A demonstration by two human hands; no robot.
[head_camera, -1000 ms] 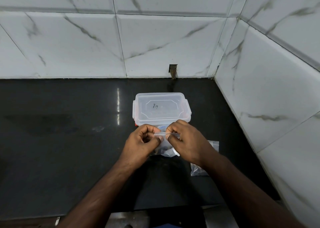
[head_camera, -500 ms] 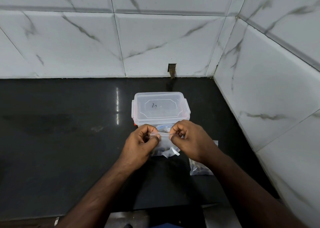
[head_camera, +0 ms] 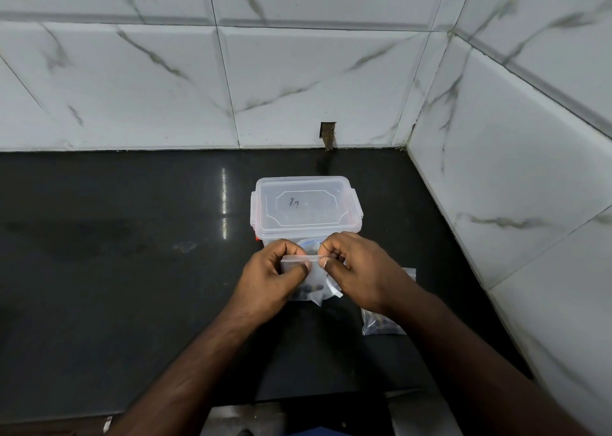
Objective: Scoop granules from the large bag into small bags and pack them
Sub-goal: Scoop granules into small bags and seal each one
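Black bench (head_camera: 116, 286) bounded by tiled walls at the far edge and on the right; its near edge runs below the forearms. Broad bare surface lies to the left; the right side narrows toward the corner. Left hand (head_camera: 271, 278) and right hand (head_camera: 356, 270), fingers curled, each pinch the top strip of a small clear bag (head_camera: 311, 275) between thumb and forefinger, one at each end. The bag hangs between the hands, dark granules (head_camera: 309, 290) at its bottom. Just beyond the hands stands a lidded clear container (head_camera: 306, 208). A second small bag (head_camera: 381, 324) with dark contents lies on the bench at near right, partly hidden by the right wrist.
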